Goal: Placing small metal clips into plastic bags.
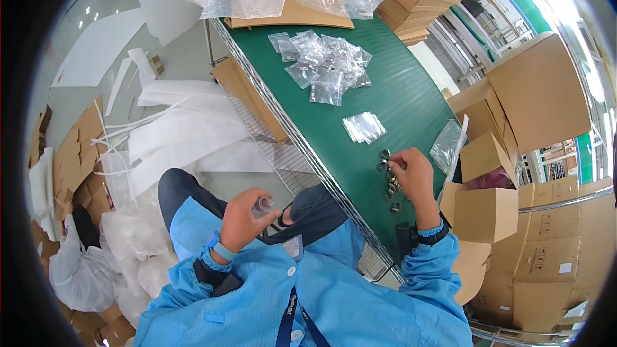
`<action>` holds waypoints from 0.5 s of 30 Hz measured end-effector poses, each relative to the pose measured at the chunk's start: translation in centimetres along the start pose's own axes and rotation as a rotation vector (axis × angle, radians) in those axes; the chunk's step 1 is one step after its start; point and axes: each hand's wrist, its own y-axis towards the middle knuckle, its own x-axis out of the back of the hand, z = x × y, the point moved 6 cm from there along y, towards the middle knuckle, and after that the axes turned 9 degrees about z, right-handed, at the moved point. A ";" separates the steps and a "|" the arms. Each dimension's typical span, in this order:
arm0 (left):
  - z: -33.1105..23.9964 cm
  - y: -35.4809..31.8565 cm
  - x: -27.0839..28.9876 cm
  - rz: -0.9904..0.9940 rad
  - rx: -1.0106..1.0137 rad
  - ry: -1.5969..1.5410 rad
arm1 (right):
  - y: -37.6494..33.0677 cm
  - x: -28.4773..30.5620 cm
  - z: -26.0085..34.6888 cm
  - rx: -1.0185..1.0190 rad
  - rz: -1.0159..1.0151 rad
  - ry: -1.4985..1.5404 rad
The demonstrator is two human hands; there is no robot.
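Head: left hand (243, 220) grips clear plastic (263, 205); right hand (414, 172), hold unclear, at shiny rings (393, 186).

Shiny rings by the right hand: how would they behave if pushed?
The shiny rings would probably slide or roll, given their round outlines. They look stiff, judging by their metallic sheen. Pushing one may shift neighbours, as several lie bunched by the right hand.

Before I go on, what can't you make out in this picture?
All in the head view:
- Right hand: whether it grips a ring; its own fingers hide the contact.
- Rings: exact count; they are small and bunched together.
- Clear piece in the left hand: full shape; transparent and partly covered by fingers.
- Filled bags: contents; glare, overlap and small size.
- Open box: most contents; flaps hide them.
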 end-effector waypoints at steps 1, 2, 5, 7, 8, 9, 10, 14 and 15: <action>0.0 -0.1 0.0 -0.002 0.001 -0.004 | 0.0 -0.3 -0.7 -0.036 0.016 -0.111; -0.2 -0.1 0.1 0.003 -0.003 0.023 | -0.2 -0.9 -1.1 -0.067 0.021 -0.086; -0.1 -0.3 0.4 0.000 -0.003 0.042 | -0.4 -2.9 -0.5 -0.076 0.058 -0.188; 0.0 -0.5 0.7 -0.010 -0.001 0.032 | -0.3 -3.4 -0.7 -0.056 0.057 -0.174; 0.1 -0.5 0.8 -0.001 0.014 0.025 | -0.1 -3.5 -0.7 -0.043 0.054 -0.161; 0.1 -0.4 0.8 0.008 0.028 0.018 | 0.4 -3.6 -0.8 -0.036 0.055 -0.162; 0.2 -0.5 0.9 0.005 0.029 0.019 | 0.7 -3.1 -0.6 -0.032 -0.038 -0.170; 0.0 -0.5 1.0 -0.005 0.013 0.030 | 1.9 -3.7 -1.1 0.022 -0.142 -0.243; -0.1 -0.5 1.0 0.000 0.010 0.043 | 1.7 -3.6 -1.3 0.025 -0.145 -0.244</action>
